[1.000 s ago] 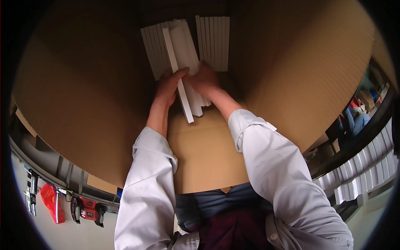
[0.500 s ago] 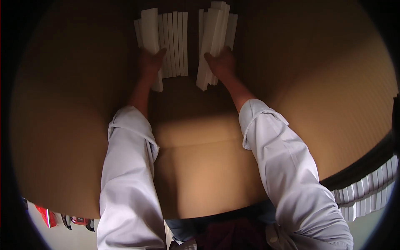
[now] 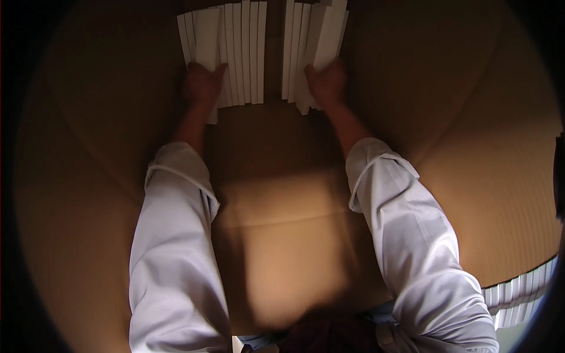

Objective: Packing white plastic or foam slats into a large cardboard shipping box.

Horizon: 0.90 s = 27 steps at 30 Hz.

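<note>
My left hand (image 3: 203, 85) is closed around a long white bar-like piece (image 3: 206, 36), thumb on its right side. That piece lies against a row of similar slim white pieces (image 3: 245, 56) standing side by side deep inside a brown cardboard box (image 3: 294, 235). Across a narrow gap, my right hand (image 3: 327, 84) grips at least one more long white piece (image 3: 329, 36) within a second, shorter row (image 3: 294, 53). Fingers of both hands are partly hidden behind the pieces, and the light is dim. What exactly the white pieces are, I cannot make out.
Cardboard walls rise at the left (image 3: 76, 176) and right (image 3: 471, 176) of my arms. Outside the box, at lower right, stands a stack of several ribbed white pieces (image 3: 521, 291). Dark clothing (image 3: 329, 335) shows at the bottom edge.
Both hands have moved slightly apart and deeper into the box. The held white pieces now sit closer among the rows. My view has shifted, hiding the red items at lower left.
</note>
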### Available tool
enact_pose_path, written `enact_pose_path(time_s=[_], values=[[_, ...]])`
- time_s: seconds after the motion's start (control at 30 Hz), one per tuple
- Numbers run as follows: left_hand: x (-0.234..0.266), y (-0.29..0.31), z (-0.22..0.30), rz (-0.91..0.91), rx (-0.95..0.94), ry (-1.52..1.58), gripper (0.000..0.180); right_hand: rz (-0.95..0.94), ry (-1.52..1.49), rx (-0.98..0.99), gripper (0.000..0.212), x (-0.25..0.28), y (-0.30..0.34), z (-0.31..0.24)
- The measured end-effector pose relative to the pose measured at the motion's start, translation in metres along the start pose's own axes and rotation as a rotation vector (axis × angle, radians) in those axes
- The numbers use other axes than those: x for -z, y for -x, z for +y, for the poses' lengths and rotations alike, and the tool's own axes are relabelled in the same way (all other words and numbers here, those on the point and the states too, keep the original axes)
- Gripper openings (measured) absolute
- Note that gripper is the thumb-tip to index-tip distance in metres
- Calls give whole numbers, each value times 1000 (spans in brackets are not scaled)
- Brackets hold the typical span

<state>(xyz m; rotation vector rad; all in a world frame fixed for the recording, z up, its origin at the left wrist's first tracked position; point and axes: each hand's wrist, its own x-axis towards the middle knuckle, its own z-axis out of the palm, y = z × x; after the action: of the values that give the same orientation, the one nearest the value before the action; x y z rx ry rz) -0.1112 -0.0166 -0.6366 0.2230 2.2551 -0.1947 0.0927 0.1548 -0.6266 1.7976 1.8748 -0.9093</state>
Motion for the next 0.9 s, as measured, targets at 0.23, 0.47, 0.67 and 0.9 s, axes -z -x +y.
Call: enact_pose_path(time_s=[0.23,0.47,0.67,0.9], values=[[6,5,-3,101,-69,29,75,-4,9,34,68,11,-5,-10],[8,10,2,140,-105,27,70,-31,86,-10,63,24,-3,-18],[21,6,3,138,-115,-17,69,30,84,-4,66,22,-4,-32],[24,39,40,377,-614,18,48,-26,68,20,65,36,-9,-32]])
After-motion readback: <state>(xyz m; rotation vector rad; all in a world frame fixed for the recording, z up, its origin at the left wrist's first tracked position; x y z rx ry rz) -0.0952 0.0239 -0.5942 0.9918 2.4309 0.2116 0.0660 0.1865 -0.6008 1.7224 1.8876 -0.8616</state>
